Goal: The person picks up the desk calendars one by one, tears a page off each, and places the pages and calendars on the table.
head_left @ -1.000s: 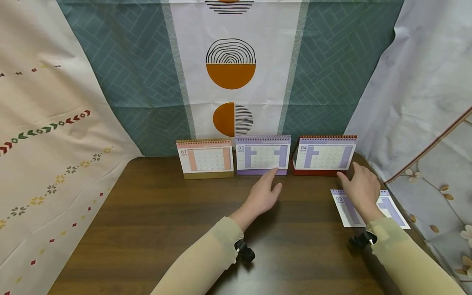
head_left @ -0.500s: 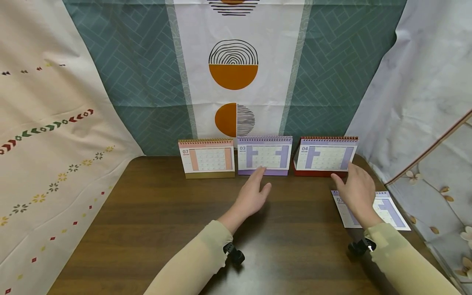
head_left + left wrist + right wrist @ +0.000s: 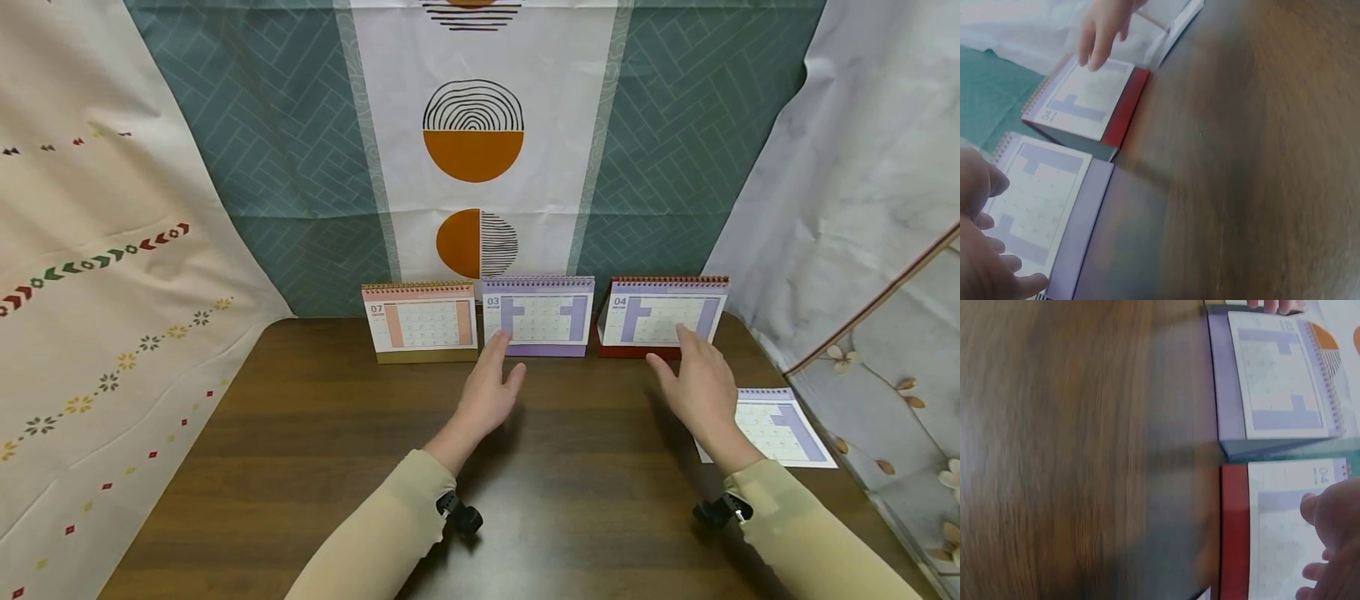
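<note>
Three desk calendars stand in a row along the table's back edge: a gold-based one marked 07 [image 3: 429,321], a purple-based one marked 03 [image 3: 543,321], and a red-based one marked 04 [image 3: 651,321]. My left hand [image 3: 483,396] holds nothing, its fingers extended over the table in front of the lower left corner of the 03 calendar. With fingers spread and nothing in them, my right hand [image 3: 699,392] is in front of the 04 calendar, its fingertips overlapping the calendar's lower part in the head view. Behind the right wrist, a loose calendar sheet [image 3: 783,429] lies flat, partly hidden.
The brown wooden table [image 3: 300,467] spreads out before the calendars. Patterned cloths hang around it: a green and white one [image 3: 300,167] behind, a cream one [image 3: 97,250] at left, a pale one [image 3: 870,167] at right. Each wrist wears a black camera.
Both hands have moved left: the left one from the 03 calendar's right part to its lower left corner, the right one off the loose sheet's left part. The calendars stay in place.
</note>
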Demonstrator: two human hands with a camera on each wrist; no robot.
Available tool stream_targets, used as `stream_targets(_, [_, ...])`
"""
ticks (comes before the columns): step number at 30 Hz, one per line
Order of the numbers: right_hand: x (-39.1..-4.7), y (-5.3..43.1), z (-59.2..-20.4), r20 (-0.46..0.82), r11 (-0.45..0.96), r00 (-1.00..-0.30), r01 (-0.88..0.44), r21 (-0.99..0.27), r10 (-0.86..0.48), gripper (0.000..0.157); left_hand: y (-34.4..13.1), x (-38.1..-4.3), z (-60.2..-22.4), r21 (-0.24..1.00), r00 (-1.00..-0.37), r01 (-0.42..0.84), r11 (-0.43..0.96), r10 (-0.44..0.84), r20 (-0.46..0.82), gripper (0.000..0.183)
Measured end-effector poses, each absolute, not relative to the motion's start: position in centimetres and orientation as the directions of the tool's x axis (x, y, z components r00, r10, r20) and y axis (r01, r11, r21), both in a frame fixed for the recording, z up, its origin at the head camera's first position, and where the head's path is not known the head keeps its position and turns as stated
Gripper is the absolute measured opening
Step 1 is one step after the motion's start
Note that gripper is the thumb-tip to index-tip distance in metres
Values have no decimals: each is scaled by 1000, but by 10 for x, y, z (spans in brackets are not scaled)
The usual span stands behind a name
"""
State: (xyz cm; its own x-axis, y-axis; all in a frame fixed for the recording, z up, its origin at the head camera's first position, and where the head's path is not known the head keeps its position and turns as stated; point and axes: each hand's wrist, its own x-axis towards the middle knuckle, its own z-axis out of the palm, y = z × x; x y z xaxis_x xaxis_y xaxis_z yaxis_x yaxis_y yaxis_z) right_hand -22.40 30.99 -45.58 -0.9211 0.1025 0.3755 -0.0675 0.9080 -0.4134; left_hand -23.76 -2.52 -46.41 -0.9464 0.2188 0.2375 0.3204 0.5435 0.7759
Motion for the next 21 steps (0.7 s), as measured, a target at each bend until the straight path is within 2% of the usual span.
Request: stream_targets(21, [-228,246,-448,256,866,-967,-112,-487,19,79,-39,-257,-473,820,-980,197,537,101,169,67])
